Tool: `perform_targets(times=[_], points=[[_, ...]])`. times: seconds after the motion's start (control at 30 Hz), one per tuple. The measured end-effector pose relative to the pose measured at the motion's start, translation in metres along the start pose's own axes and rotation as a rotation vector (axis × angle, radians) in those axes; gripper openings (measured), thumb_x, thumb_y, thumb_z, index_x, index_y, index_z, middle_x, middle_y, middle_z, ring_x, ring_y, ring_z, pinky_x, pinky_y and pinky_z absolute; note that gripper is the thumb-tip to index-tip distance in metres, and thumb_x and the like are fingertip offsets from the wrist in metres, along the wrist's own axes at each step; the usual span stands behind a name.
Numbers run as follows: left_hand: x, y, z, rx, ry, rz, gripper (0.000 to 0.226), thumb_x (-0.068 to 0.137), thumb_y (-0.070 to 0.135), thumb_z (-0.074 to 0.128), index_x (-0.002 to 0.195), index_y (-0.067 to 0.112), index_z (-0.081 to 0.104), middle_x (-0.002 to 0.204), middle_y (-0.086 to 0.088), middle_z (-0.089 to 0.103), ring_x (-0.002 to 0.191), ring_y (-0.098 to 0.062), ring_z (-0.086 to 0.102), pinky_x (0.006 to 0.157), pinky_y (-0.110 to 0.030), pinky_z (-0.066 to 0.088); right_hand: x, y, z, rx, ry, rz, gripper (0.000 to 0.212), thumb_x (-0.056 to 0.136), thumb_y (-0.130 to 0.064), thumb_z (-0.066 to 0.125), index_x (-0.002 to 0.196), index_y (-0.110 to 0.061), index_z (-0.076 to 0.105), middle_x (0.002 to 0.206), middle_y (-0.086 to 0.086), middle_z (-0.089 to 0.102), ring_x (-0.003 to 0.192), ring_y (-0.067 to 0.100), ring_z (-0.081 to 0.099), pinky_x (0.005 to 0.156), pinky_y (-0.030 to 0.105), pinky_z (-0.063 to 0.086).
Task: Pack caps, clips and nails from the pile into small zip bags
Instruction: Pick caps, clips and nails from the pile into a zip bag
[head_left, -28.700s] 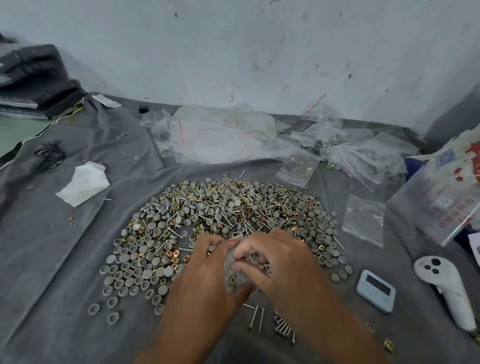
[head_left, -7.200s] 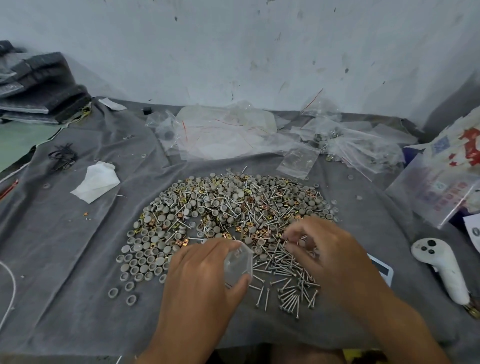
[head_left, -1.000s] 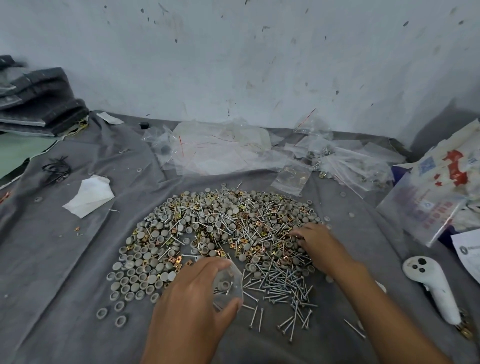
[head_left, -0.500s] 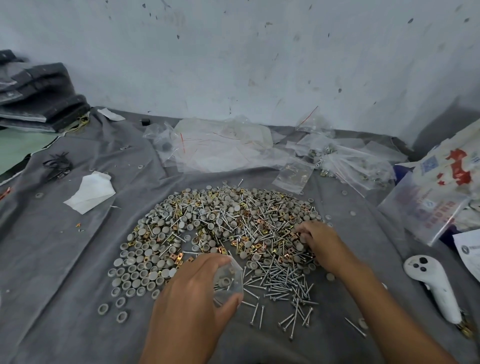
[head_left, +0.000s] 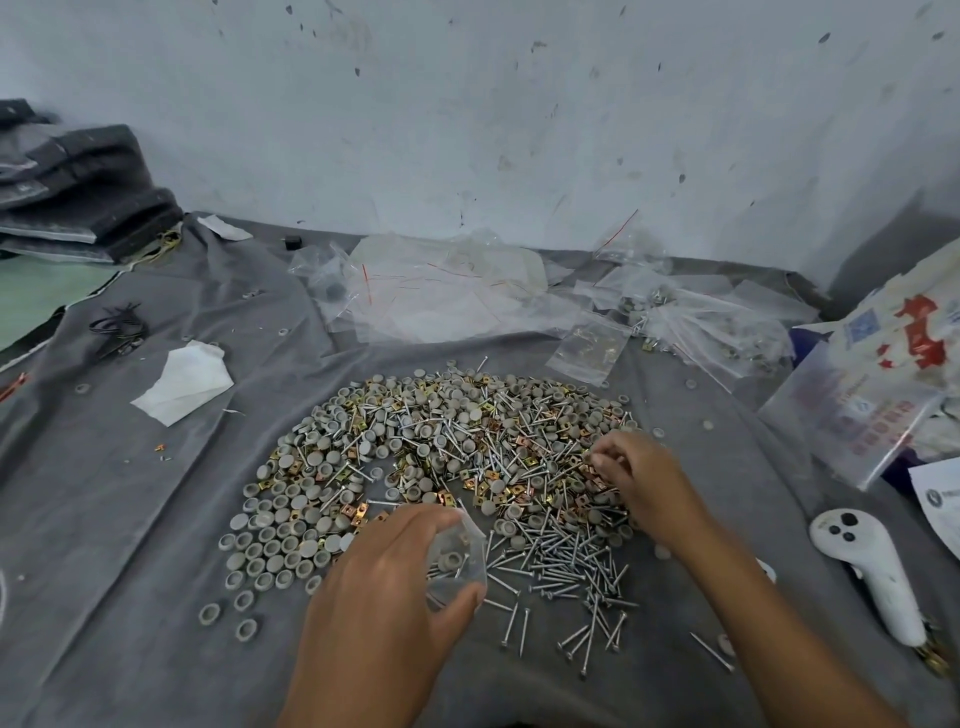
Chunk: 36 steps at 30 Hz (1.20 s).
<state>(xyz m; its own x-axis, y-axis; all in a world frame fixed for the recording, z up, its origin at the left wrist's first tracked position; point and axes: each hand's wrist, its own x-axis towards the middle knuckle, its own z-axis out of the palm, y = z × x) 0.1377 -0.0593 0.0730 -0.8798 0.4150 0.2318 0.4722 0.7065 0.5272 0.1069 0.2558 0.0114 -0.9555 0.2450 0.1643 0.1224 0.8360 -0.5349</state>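
Sitting in the left hand (head_left: 384, 597), near edge of the pile (head_left: 441, 457): small clear zip bag (head_left: 457, 564), grip curling round it, a cap and nails showing inside. Reaching into the pile's right side, right hand (head_left: 636, 475), fingertips (head_left: 597, 460) pinching something too small to tell. Spreading over the grey cloth (head_left: 104, 519): grey caps, gold clips, loose nails (head_left: 566, 571). Lying beyond: empty bags (head_left: 441, 291). Resting far right: white controller (head_left: 867, 566).
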Motion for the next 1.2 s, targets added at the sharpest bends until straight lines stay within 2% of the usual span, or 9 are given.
perform_targets(times=[0.2,0.33,0.43,0.57,0.67,0.83,1.0,1.1,1.2], points=[[0.000,-0.003,0.003,0.005,0.023,0.006,0.052,0.065,0.041,0.086,0.112,0.039,0.063,0.107,0.030,0.057,0.096,0.002,0.053,0.080,-0.021,0.045,-0.054,-0.112,-0.028,0.176,-0.005,-0.431,0.015,0.101,-0.045,0.052,0.101,-0.035,0.063,0.095,-0.026,0.058,0.089,-0.004,0.059,0.076,0.006,0.042],[0.000,-0.001,0.004,-0.017,0.034,0.028,0.043,0.069,0.046,0.073,0.109,0.037,0.063,0.104,0.027,0.058,0.093,0.000,0.054,0.075,-0.023,0.044,-0.074,-0.149,-0.018,-0.056,-0.023,-0.644,0.019,0.094,-0.037,0.057,0.093,-0.022,0.068,0.093,-0.010,0.063,0.083,0.003,0.061,0.073,0.014,0.050],[0.000,0.001,0.005,-0.007,0.043,0.024,0.043,0.066,0.045,0.074,0.106,0.036,0.063,0.102,0.024,0.061,0.089,-0.001,0.053,0.073,-0.020,0.040,-0.074,-0.154,-0.014,-0.158,0.035,-0.669,0.013,0.085,-0.030,0.073,0.089,-0.018,0.070,0.087,-0.006,0.065,0.079,0.010,0.063,0.067,0.025,0.056],[0.001,0.001,0.006,-0.013,0.059,0.042,0.044,0.065,0.036,0.079,0.105,0.035,0.062,0.097,0.021,0.064,0.085,-0.002,0.056,0.068,-0.021,0.046,-0.076,-0.156,-0.013,0.000,0.140,-0.643,0.012,0.090,-0.029,0.070,0.092,-0.018,0.068,0.088,-0.009,0.066,0.083,0.008,0.061,0.072,0.021,0.051],[0.002,0.000,0.007,-0.024,0.041,0.056,0.045,0.062,0.027,0.081,0.102,0.033,0.062,0.096,0.021,0.064,0.084,-0.005,0.059,0.068,-0.022,0.047,-0.080,-0.159,-0.003,-0.115,0.148,-0.681,0.015,0.088,-0.034,0.065,0.093,-0.020,0.067,0.087,-0.010,0.067,0.081,0.010,0.059,0.072,0.022,0.050],[0.001,-0.001,0.006,-0.016,0.050,0.036,0.047,0.063,0.034,0.086,0.104,0.036,0.064,0.096,0.029,0.055,0.085,-0.001,0.054,0.068,-0.020,0.040,-0.074,-0.125,-0.002,0.070,0.159,-0.450,0.014,0.095,-0.046,0.057,0.103,-0.035,0.061,0.100,-0.022,0.061,0.086,-0.013,0.049,0.079,0.005,0.039],[-0.001,0.000,0.005,0.001,0.058,0.036,0.049,0.059,0.036,0.089,0.101,0.038,0.063,0.095,0.032,0.050,0.084,0.001,0.053,0.067,-0.012,0.033,-0.034,-0.023,-0.008,-0.140,-0.027,0.115,0.029,0.098,-0.022,0.061,0.125,-0.035,0.061,0.126,-0.011,0.059,0.116,0.012,0.054,0.093,0.033,0.048],[0.001,-0.001,0.006,-0.008,0.037,0.023,0.050,0.062,0.038,0.088,0.106,0.036,0.064,0.102,0.028,0.057,0.091,-0.004,0.056,0.072,-0.022,0.042,-0.024,0.006,0.001,-0.243,-0.120,0.144,0.035,0.099,-0.021,0.061,0.132,-0.029,0.060,0.136,-0.005,0.055,0.127,0.017,0.047,0.103,0.036,0.044],[0.001,-0.001,0.007,0.005,0.041,0.015,0.052,0.063,0.040,0.087,0.110,0.036,0.064,0.104,0.030,0.055,0.092,-0.002,0.054,0.074,-0.024,0.043,-0.019,0.013,0.007,-0.295,-0.126,0.090,0.029,0.098,-0.023,0.062,0.126,-0.028,0.066,0.128,-0.007,0.060,0.120,0.016,0.049,0.097,0.033,0.044]])
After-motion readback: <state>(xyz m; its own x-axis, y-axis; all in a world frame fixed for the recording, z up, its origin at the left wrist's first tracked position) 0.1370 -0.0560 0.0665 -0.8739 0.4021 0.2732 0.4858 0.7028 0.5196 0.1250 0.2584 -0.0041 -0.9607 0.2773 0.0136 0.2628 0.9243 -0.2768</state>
